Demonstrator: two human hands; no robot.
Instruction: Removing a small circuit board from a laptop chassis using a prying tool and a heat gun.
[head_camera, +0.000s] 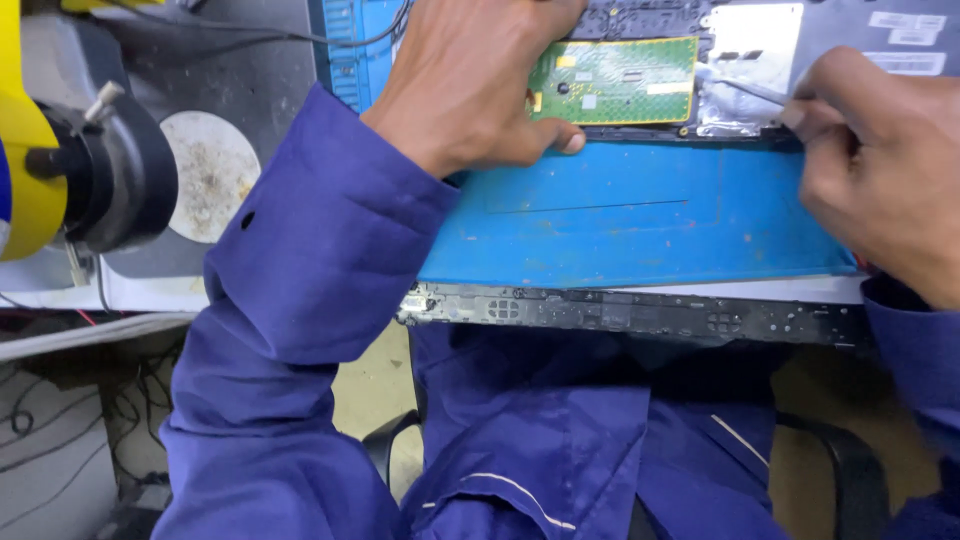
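An opened laptop chassis (850, 30) lies at the far edge of a blue work mat (620, 215). A green circuit board (615, 80) sits in its lower part. My left hand (470, 85) presses down on the chassis, thumb lying along its near edge just below the green board. My right hand (880, 170) pinches a thin metal tool (755, 92) whose tip touches the silvery foil area (735, 105) right of the board. Both arms wear dark blue sleeves.
A black laptop cover strip (640, 312) lies along the bench's near edge. At the left stand a yellow and black machine (70, 170) and a round white pad (210, 175) on a grey surface. Cables hang below the bench at left.
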